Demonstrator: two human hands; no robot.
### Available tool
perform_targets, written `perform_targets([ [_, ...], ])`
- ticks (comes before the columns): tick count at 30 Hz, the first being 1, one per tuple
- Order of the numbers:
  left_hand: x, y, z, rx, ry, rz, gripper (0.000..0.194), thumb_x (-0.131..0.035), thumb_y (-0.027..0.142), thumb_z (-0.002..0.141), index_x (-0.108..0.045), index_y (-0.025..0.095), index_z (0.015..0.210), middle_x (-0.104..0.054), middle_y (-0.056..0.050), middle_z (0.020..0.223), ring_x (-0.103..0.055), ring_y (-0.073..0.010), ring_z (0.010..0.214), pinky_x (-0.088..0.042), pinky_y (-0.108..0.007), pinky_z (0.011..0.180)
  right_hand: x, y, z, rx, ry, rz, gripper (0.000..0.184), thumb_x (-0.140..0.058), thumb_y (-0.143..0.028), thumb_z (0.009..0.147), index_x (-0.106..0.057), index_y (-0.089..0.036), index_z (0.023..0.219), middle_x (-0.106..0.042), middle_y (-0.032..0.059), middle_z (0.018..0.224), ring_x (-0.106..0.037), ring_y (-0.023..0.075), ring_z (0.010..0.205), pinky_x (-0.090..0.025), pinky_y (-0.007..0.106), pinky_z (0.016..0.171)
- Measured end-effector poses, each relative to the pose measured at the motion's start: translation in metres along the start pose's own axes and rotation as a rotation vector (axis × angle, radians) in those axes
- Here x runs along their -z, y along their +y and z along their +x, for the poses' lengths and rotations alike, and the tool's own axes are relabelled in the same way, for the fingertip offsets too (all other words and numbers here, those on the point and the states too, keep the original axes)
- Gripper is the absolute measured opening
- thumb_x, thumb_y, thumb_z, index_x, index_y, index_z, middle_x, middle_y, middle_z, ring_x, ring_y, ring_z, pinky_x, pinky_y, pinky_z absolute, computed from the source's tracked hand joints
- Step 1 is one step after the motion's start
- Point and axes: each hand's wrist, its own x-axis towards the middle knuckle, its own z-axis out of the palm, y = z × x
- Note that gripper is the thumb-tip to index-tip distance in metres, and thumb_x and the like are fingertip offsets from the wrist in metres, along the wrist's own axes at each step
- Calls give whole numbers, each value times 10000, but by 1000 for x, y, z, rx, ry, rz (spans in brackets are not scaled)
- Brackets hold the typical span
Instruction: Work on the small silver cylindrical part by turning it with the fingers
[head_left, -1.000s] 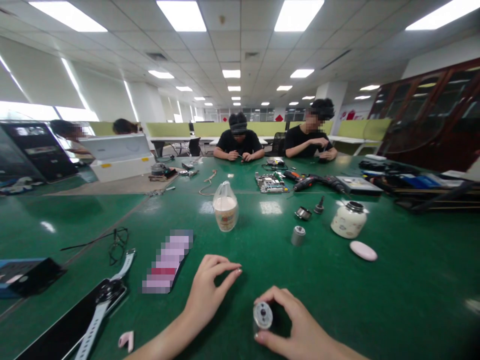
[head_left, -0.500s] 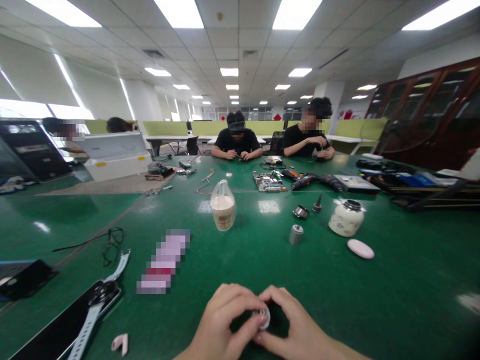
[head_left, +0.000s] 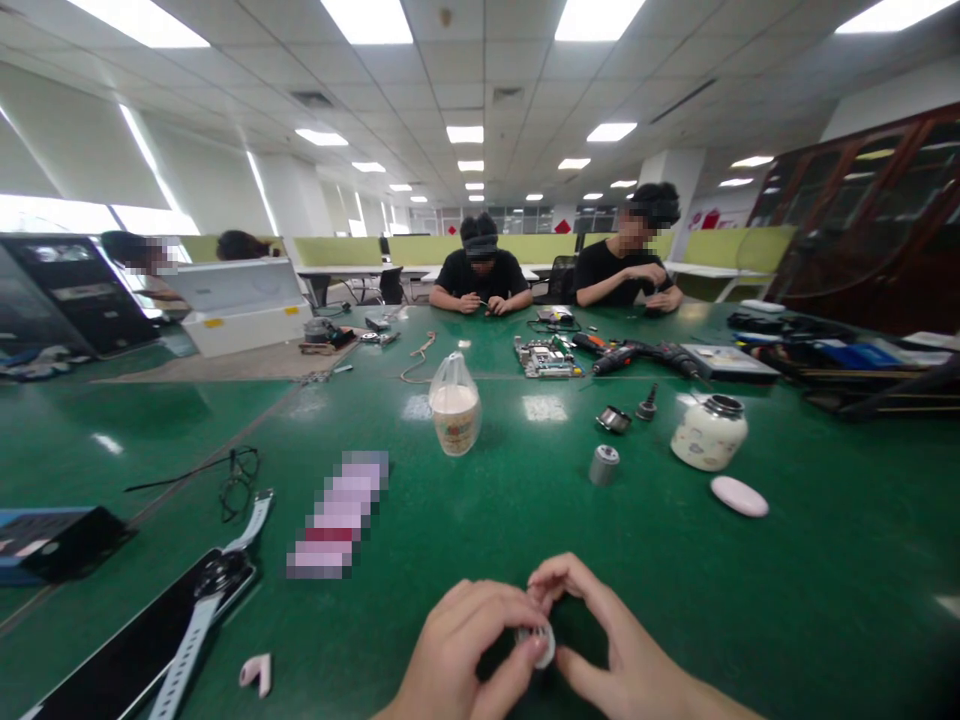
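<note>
Left hand [head_left: 471,645] bent into a pinch, right hand [head_left: 616,640] close beside it, loosely curved.

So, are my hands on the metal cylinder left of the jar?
No, your left hand and right hand are at another round metal part nearer you.

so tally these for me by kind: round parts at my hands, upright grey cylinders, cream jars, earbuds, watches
Round grey part, in the left hand: 1
Upright grey cylinder: 1
Cream jar: 1
Earbud: 1
Watch: 1
Total: 5
</note>
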Motion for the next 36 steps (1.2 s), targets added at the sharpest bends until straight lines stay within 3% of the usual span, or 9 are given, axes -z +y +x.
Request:
perform_targets([
  [6, 1, 1, 1, 62, -1, 50, 200, -620, 92, 882, -638, 220, 1035, -767, -12, 940, -719, -160, 827, -519, -233, 729, -2, -1, 0, 24, 8, -48, 360, -545, -64, 710, -546, -188, 1048, -630, 69, 990, -624, 241, 951, -494, 413, 882],
  [14, 4, 5, 5, 48, -24, 20, 176, -616, 82, 861, -656, 205, 980, -761, -23, 919, -716, -165, 835, -529, -243, 763, -1, 0, -1, 46, -3, -75, 368, -543, -53, 709, -560, -193, 1048, -633, 54, 978, -619, 229, 944, -494, 394, 874],
  [23, 6, 4, 2, 63, -100, 4, 256, -551, 91, 902, -686, 210, 1084, -724, -79, 1013, -695, -190, 921, -552, -284, 830, 1, -5, -1, 27, -72, -127, 515, -650, -74, 643, -533, -194, 1130, -623, 74, 1067, -599, 255, 1029, -489, 417, 933],
  [28, 4, -4, -6, 36, -129, -36, 324, -508, 131, 936, -634, 220, 1222, -702, -109, 1055, -688, -206, 954, -565, -294, 833, -3, 5, -2, -37, -53, -143, 514, -732, -167, 715, -524, -228, 1181, -631, 66, 1121, -597, 253, 1069, -476, 412, 955],
  [32, 1, -8, -7, 68, -126, -20, 431, -650, 210, 895, -544, 249, 1310, -700, -86, 1132, -677, -213, 995, -554, -300, 880, -3, 6, -3, -20, -38, -115, 490, -709, -179, 757, -507, -228, 1201, -626, 77, 1151, -595, 249, 1085, -463, 409, 973],
  [36, -8, -16, -12, 84, -25, 16, 682, -774, 203, 765, -446, 285, 1358, -724, -28, 1045, -690, -171, 817, -576, -233, 752, 3, 2, -3, 107, -22, -64, 503, -616, -143, 748, -485, -217, 1228, -629, 78, 1113, -605, 241, 1056, -468, 400, 958],
])
